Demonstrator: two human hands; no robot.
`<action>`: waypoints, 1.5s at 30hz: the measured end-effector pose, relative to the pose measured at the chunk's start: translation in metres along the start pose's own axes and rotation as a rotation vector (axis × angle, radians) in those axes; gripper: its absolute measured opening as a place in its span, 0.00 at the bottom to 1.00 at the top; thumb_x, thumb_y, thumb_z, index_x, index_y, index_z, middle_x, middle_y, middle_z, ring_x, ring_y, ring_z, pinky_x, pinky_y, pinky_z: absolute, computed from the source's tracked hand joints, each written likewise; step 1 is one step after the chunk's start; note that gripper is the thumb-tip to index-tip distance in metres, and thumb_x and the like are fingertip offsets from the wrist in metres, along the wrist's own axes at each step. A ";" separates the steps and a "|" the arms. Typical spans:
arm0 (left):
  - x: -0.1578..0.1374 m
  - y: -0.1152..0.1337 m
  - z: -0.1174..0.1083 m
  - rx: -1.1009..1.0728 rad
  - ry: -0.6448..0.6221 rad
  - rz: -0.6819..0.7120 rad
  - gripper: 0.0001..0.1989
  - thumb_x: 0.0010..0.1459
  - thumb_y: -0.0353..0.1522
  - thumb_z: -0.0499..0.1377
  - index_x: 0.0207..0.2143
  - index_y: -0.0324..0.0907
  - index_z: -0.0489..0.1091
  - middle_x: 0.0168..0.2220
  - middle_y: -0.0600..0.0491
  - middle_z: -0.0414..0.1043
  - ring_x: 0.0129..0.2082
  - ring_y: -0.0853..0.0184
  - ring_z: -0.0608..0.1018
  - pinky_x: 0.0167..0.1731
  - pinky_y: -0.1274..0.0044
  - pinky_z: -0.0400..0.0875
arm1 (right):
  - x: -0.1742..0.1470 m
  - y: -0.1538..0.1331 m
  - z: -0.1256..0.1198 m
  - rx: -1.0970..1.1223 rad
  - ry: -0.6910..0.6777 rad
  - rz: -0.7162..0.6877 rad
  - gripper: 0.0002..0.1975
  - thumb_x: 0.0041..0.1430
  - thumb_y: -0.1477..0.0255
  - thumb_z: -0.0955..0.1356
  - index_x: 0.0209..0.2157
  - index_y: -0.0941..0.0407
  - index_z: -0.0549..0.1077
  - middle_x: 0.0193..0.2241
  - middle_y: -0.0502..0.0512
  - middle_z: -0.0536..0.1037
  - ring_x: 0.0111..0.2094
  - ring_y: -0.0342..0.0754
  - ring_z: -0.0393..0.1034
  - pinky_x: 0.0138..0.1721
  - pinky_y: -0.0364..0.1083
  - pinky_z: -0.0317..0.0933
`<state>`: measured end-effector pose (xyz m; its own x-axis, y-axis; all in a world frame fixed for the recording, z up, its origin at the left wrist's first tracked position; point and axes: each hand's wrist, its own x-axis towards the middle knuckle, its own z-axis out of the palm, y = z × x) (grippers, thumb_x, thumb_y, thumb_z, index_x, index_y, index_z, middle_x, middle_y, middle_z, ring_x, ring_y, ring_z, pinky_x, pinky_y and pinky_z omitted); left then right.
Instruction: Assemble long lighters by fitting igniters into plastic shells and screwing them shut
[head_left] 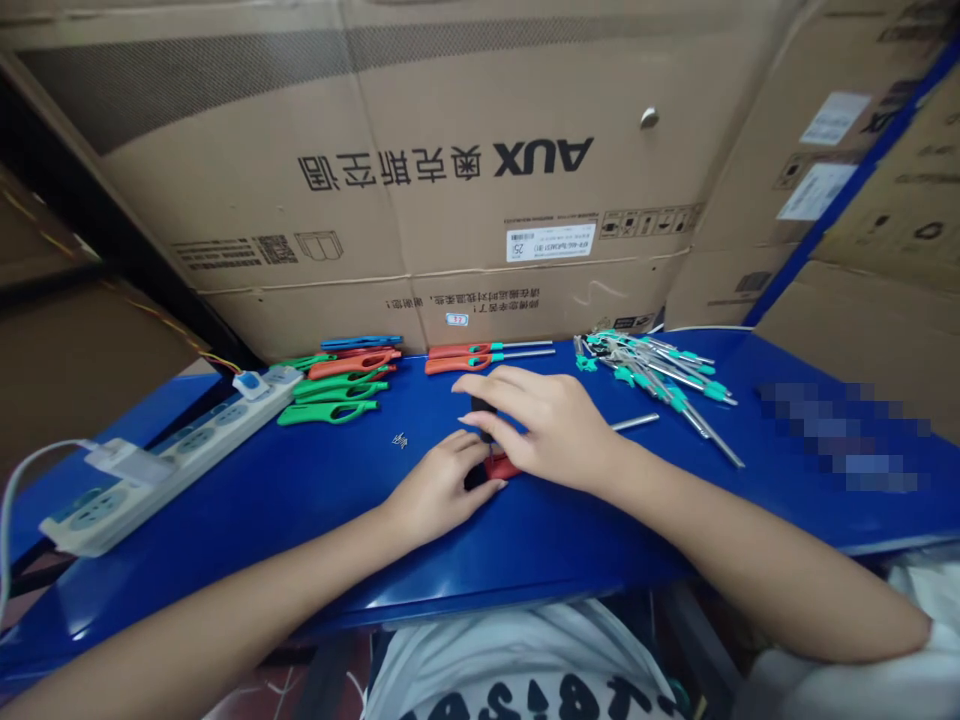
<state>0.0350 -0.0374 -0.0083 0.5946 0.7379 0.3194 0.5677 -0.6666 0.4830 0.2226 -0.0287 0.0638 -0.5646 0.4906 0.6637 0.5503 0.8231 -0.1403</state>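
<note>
My right hand (551,425) is closed around a black-handled screwdriver (484,408), which stands upright with its tip down on a red lighter (504,467). My left hand (442,482) pinches that red lighter and steadies it low against the table. Both hands cover most of the lighter's body. A silver tube (636,422) sticks out to the right behind my right wrist; whether it joins the red lighter is hidden. A few small screws (400,440) lie left of my hands.
Green, red and blue lighter handles (330,412) lie at the back left, beside a white power strip (187,450). Two red lighters (459,366) with metal tubes lie at the back. Metal tubes with teal parts (667,375) are heaped at right. Cardboard (420,220) walls the blue table (315,540).
</note>
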 end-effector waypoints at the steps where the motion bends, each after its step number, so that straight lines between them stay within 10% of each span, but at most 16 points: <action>1: 0.000 0.000 0.000 0.009 -0.001 0.000 0.09 0.63 0.33 0.62 0.44 0.40 0.76 0.45 0.45 0.77 0.47 0.56 0.77 0.49 0.65 0.74 | 0.000 -0.003 0.001 -0.039 -0.008 0.000 0.16 0.70 0.66 0.64 0.54 0.56 0.75 0.43 0.57 0.82 0.38 0.48 0.77 0.33 0.44 0.66; 7: 0.003 0.006 -0.003 0.081 -0.054 -0.028 0.11 0.63 0.33 0.61 0.47 0.40 0.75 0.45 0.44 0.76 0.46 0.56 0.77 0.48 0.65 0.74 | 0.005 0.000 0.001 0.065 -0.027 0.050 0.15 0.69 0.67 0.65 0.54 0.56 0.73 0.46 0.58 0.80 0.39 0.46 0.75 0.36 0.43 0.65; 11: 0.007 0.004 -0.022 0.242 -0.174 -0.087 0.14 0.63 0.32 0.60 0.50 0.40 0.74 0.42 0.45 0.74 0.44 0.55 0.77 0.46 0.66 0.74 | 0.004 0.029 -0.012 0.347 0.186 0.184 0.12 0.68 0.66 0.66 0.50 0.56 0.73 0.40 0.54 0.80 0.32 0.43 0.73 0.34 0.42 0.67; 15: 0.012 -0.008 -0.039 0.353 -0.266 -0.134 0.18 0.58 0.29 0.61 0.52 0.40 0.74 0.45 0.42 0.74 0.45 0.52 0.78 0.47 0.63 0.74 | -0.011 0.073 -0.026 0.175 0.342 0.292 0.10 0.66 0.70 0.66 0.48 0.56 0.71 0.41 0.56 0.79 0.40 0.48 0.74 0.45 0.47 0.68; 26: 0.050 -0.019 -0.030 0.285 -0.261 0.079 0.18 0.66 0.27 0.50 0.54 0.38 0.71 0.45 0.41 0.73 0.44 0.57 0.77 0.47 0.68 0.74 | -0.054 0.161 -0.026 -0.183 0.178 0.501 0.05 0.60 0.75 0.66 0.37 0.57 0.74 0.39 0.59 0.72 0.43 0.54 0.70 0.51 0.52 0.64; 34: 0.097 -0.086 -0.076 0.413 -0.079 -0.059 0.17 0.63 0.34 0.51 0.48 0.39 0.75 0.44 0.42 0.72 0.42 0.55 0.77 0.47 0.66 0.72 | -0.058 0.166 -0.013 -0.206 0.013 0.561 0.07 0.62 0.75 0.66 0.39 0.58 0.75 0.41 0.60 0.70 0.45 0.54 0.69 0.53 0.52 0.63; 45: 0.141 -0.138 -0.076 0.364 -0.113 -0.038 0.16 0.61 0.35 0.54 0.46 0.39 0.76 0.50 0.42 0.74 0.50 0.56 0.76 0.55 0.68 0.69 | -0.064 0.150 0.015 -0.233 -0.290 0.673 0.13 0.62 0.74 0.69 0.47 0.60 0.77 0.49 0.64 0.68 0.47 0.52 0.72 0.55 0.50 0.64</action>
<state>-0.0025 0.1666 0.0316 0.6169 0.7598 0.2052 0.7433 -0.6482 0.1652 0.3318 0.0673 -0.0106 -0.1828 0.9463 0.2666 0.9298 0.2545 -0.2660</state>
